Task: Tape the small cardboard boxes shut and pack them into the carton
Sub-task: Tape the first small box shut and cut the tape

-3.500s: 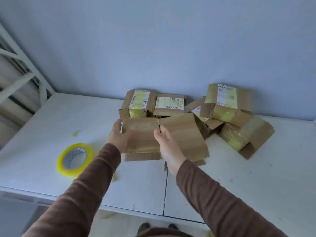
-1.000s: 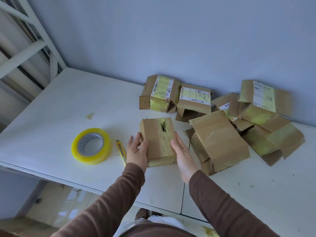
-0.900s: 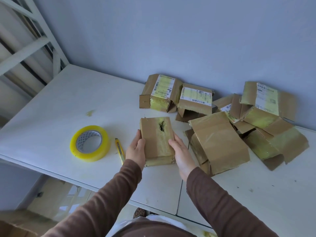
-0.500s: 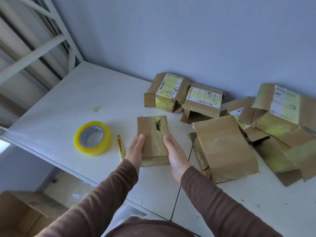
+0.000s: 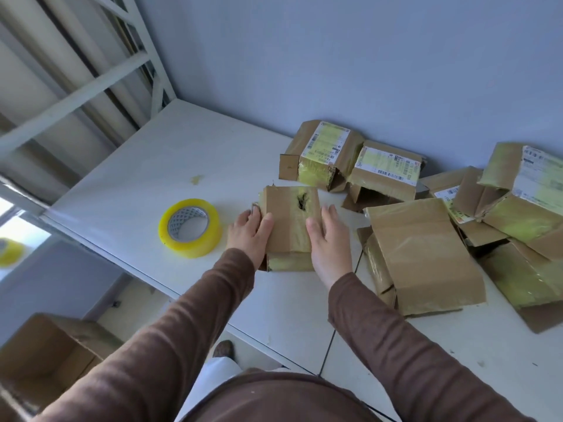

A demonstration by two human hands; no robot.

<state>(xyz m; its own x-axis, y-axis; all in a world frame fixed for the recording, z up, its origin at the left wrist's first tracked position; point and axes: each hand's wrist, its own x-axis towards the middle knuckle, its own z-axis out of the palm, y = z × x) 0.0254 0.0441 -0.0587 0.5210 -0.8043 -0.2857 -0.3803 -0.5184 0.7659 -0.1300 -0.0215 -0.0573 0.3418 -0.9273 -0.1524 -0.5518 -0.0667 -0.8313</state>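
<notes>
Both hands clasp one small cardboard box (image 5: 289,226) from its two sides: the left hand (image 5: 250,232) lies along its left edge with the thumb over the top face, and the right hand (image 5: 327,239) grips the right edge the same way, fingers reaching down the far side. The box sits on the white table (image 5: 146,184), near its front edge, with a dark torn hole in its top face. Just left of the left hand lies a yellow roll of tape (image 5: 190,227), flat on the table. To the right and behind — against the blue wall (image 5: 335,56) — is a heap of other small boxes (image 5: 426,226), some with labels. Below the table's left end, on the floor, stands an open carton (image 5: 45,357).
</notes>
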